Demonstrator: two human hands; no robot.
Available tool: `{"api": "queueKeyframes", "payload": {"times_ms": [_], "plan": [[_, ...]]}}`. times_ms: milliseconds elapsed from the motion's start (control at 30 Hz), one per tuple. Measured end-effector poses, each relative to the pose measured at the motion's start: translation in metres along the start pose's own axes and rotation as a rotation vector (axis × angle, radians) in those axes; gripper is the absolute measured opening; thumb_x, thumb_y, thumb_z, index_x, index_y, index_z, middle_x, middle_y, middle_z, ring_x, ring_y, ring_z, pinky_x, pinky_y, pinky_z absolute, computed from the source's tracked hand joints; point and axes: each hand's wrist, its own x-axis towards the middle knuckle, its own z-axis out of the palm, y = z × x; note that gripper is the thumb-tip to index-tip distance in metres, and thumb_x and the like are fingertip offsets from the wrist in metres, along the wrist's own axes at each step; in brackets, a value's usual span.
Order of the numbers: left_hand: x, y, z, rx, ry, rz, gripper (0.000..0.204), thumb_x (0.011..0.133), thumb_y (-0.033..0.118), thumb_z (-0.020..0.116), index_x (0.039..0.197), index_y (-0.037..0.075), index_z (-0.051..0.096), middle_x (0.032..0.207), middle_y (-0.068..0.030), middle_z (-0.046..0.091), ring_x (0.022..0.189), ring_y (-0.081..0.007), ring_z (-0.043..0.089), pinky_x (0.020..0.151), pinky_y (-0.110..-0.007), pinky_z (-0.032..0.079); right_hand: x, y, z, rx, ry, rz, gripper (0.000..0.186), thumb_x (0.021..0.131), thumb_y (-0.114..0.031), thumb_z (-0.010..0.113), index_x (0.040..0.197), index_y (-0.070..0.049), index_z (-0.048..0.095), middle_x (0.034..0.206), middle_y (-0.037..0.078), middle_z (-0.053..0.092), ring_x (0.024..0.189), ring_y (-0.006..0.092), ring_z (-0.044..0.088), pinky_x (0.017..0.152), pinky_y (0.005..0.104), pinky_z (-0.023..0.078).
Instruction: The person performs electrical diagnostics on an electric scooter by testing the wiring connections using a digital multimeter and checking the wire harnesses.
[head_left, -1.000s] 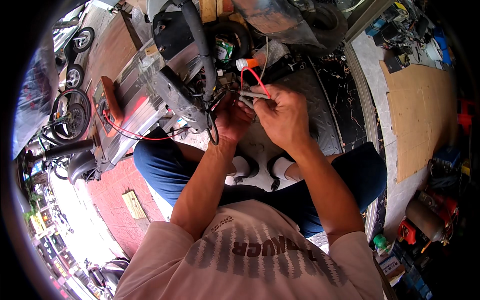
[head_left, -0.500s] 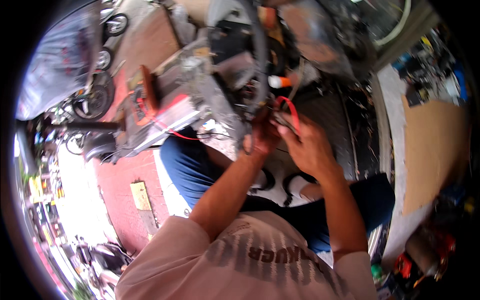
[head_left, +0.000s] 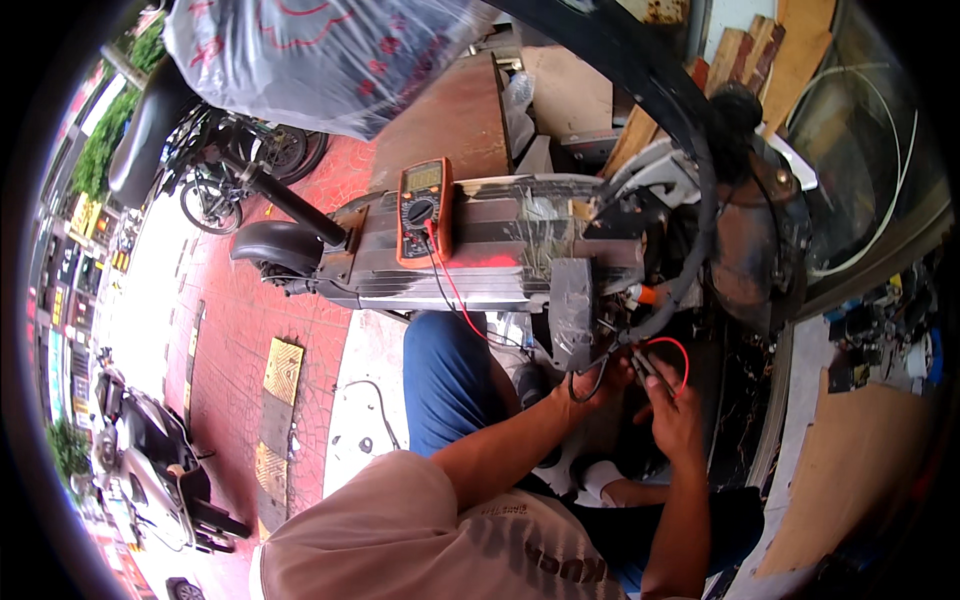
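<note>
Both hands work close together below the front end of a scooter deck (head_left: 490,215). My left hand (head_left: 604,388) is closed near the cable ends, its fingertips pinching something too small to make out. A black cable (head_left: 574,388) loops by its wrist. My right hand (head_left: 672,405) is closed around a slim dark grey tool (head_left: 643,366) that looks like pliers, its tip by the left fingers. A red wire (head_left: 680,350) arcs above my right hand. An orange multimeter (head_left: 425,212) lies on the deck, with a red lead (head_left: 456,292) and a black lead running toward my hands.
A dark handlebar stem (head_left: 690,115) and thick cable arch over the work. A grey block (head_left: 573,310) stands beside my left forearm. A plastic-wrapped bundle (head_left: 320,60) is at the far left, cardboard (head_left: 850,460) on the right. A parked motorbike (head_left: 150,450) stands on red paving.
The view has swung, so my hands now appear lower and farther right. The multimeter and deck show more fully and sharply. Both hands stay close together at the cables.
</note>
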Motion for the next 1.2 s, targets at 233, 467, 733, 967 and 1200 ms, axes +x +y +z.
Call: {"api": "queueKeyframes", "payload": {"times_ms": [233,467,733,967,1200], "plan": [[0.001,-0.004,0.025,0.021,0.120,0.012,0.027,0.097,0.033,0.065,0.113,0.011,0.067,0.099,-0.0031,0.072,0.081,-0.0133,0.067,0.069,-0.030,0.057,0.000,0.004,-0.003,0.122,-0.009,0.052,0.042,0.104,-0.016,0.049,0.142,0.001,0.052,0.124,0.010,0.069,0.111,0.0185,0.066,0.061,0.0263,0.056],[0.006,-0.005,-0.001,0.056,0.108,0.078,0.026,0.095,0.028,0.067,0.114,0.010,0.066,0.098,-0.0044,0.071,0.082,-0.0164,0.068,0.070,-0.031,0.059,0.006,0.024,-0.001,0.144,0.021,0.017,0.042,0.103,-0.021,0.053,0.140,-0.003,0.056,0.114,0.011,0.071,0.073,0.0145,0.064,0.051,0.0238,0.046],[0.004,0.001,-0.031,0.166,-0.056,0.145,0.034,0.093,0.025,0.071,0.120,0.006,0.064,0.107,-0.0094,0.070,0.092,-0.0211,0.068,0.079,-0.037,0.058,0.006,0.022,0.003,-0.050,0.072,0.060,0.034,0.103,-0.021,0.053,0.127,-0.001,0.064,0.100,0.008,0.072,0.067,0.0146,0.064,0.055,0.0277,0.051],[0.012,0.012,-0.054,-0.074,-0.047,0.049,0.037,0.095,0.021,0.068,0.129,0.008,0.058,0.114,-0.0117,0.067,0.099,-0.0234,0.067,0.084,-0.035,0.060,0.003,0.019,0.003,-0.121,0.081,0.031,0.035,0.102,-0.025,0.056,0.128,-0.004,0.065,0.097,0.008,0.073,0.057,0.0122,0.060,0.052,0.0265,0.047],[0.014,0.020,-0.061,-0.273,0.142,-0.249,0.036,0.100,0.033,0.059,0.121,0.005,0.065,0.097,-0.0091,0.071,0.085,-0.0189,0.070,0.068,-0.027,0.057,0.006,0.023,-0.009,0.205,0.085,0.172,0.035,0.102,-0.034,0.056,0.121,-0.007,0.068,0.096,0.006,0.074,0.054,0.0110,0.060,0.045,0.0209,0.037]]}}
